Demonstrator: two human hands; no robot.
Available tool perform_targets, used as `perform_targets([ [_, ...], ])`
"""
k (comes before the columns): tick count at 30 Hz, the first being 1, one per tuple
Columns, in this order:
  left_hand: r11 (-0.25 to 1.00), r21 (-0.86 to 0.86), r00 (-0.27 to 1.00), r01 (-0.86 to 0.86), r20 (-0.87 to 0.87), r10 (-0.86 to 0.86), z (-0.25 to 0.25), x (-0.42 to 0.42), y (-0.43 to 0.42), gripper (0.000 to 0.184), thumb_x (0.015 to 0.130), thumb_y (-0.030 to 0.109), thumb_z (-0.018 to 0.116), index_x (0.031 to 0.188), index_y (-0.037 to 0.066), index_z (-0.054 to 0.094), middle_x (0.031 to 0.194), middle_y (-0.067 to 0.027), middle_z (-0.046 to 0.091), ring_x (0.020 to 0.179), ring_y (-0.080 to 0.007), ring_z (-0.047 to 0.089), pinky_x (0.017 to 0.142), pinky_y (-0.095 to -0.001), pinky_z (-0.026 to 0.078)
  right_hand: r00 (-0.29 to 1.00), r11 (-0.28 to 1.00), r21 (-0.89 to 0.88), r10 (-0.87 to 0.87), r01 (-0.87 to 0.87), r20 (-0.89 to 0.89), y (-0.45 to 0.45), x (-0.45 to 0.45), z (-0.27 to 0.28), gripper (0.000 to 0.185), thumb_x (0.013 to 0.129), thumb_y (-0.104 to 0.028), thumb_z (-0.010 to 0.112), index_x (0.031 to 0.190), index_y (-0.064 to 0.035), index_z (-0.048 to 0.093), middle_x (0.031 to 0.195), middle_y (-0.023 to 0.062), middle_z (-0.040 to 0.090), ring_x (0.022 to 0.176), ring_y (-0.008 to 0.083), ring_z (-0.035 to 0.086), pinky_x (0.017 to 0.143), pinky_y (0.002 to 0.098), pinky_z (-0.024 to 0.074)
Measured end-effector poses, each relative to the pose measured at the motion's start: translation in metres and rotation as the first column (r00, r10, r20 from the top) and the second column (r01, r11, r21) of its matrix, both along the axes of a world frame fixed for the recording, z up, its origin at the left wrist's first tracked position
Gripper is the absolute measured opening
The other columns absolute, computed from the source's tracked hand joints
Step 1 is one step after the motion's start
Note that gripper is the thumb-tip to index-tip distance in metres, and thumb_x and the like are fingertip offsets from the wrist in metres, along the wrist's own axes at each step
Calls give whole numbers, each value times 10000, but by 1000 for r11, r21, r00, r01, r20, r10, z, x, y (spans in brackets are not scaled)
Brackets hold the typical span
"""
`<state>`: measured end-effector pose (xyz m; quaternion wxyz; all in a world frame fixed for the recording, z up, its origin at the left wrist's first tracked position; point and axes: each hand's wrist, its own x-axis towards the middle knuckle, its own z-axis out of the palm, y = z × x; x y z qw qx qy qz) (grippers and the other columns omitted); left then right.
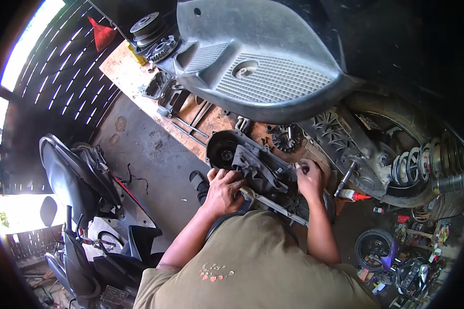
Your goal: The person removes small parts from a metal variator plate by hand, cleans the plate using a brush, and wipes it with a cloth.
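A long metal engine casing (268, 154) lies in front of me, with a round opening at its left end. A dark grey rag (258, 167) is draped in a crumpled heap over its middle. My left hand (224, 190) is closed on the casing's near left rim, with its fingers curled over the edge. At the casing's right side, my right hand (309, 177) has its thumb and fingers drawn together in a pinch; what is between them, if anything, is too small to make out. A toothed metal wheel (286, 138) lies just beyond the casing.
Metal rods (196, 121) and engine parts (165, 92) lie on the wooden bench (121, 64). A large plastic scooter panel (273, 72) overhangs the bench. To the right are a spring shock absorber (412, 165) and a red-tipped tube (354, 195). A scooter (82, 247) stands at left.
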<state>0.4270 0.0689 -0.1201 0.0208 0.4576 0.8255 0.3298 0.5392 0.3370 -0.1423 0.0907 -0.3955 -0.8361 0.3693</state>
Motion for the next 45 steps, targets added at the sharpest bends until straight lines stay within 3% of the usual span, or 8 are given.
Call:
perform_targets([
  [6,1000,12,1000,20,2,-20,-1,-2,0,406,606,175,667,1009,152,712,1081,-26,625,965,-247,534,911,-435,325,1000,1000,29,6,-7,29,2,-16,7,306,863,-226,702,1118,-60,666,993,165,692,937,337,667,819,417,515],
  [10,1000,10,1000,25,8,-26,-1,-1,-1,404,613,169,661,1013,156,709,1081,-25,620,970,-247,530,916,-434,322,989,999,9,43,-45,142,9,-59,8,388,868,-261,673,1204,-74,623,1172,207,647,1119,378,598,937,455,469],
  [14,999,-1,999,33,19,-33,2,-1,-2,414,621,154,652,1031,161,706,1090,-26,611,973,-248,521,923,-436,320,988,968,249,3,-41,152,49,-89,-79,410,890,-293,657,1261,-133,587,1160,165,678,1066,352,646,880,442,501],
  [20,999,-11,999,36,23,-36,1,-1,-3,431,625,146,652,1053,164,696,1114,-28,602,980,-250,514,931,-441,319,931,953,295,-40,-73,362,53,-109,-83,454,861,-339,672,1268,-171,564,1174,159,670,1093,382,629,919,481,490],
  [24,999,0,999,41,24,-41,-1,-1,-3,426,628,147,653,1051,164,696,1116,-26,605,977,-248,515,931,-438,319,937,942,323,-23,-97,347,60,-110,-93,478,830,-340,685,1259,-165,565,1162,165,670,1094,386,627,915,491,489],
  [33,999,2,999,39,13,-39,-1,-3,-2,389,653,161,666,1041,162,698,1115,-24,613,977,-241,525,922,-438,326,958,998,47,-47,35,282,56,-84,-64,511,801,-368,684,1207,-66,615,1190,192,660,1091,375,627,940,457,478],
  [38,999,-16,999,28,16,-28,1,-2,-2,385,649,166,669,1033,152,696,1119,-25,616,974,-245,530,924,-440,329,984,994,105,-33,15,173,87,-50,-106,411,735,-254,714,1046,11,674,1060,253,687,1006,369,670,850,418,524],
  [45,1000,-7,1000,24,1,-24,0,-3,0,379,644,173,676,1022,149,694,1117,-26,615,968,-247,535,921,-441,333,998,945,322,37,-54,57,89,-39,-131,394,728,-195,716,1084,-30,681,1075,220,693,1018,376,664,869,423,521],
])
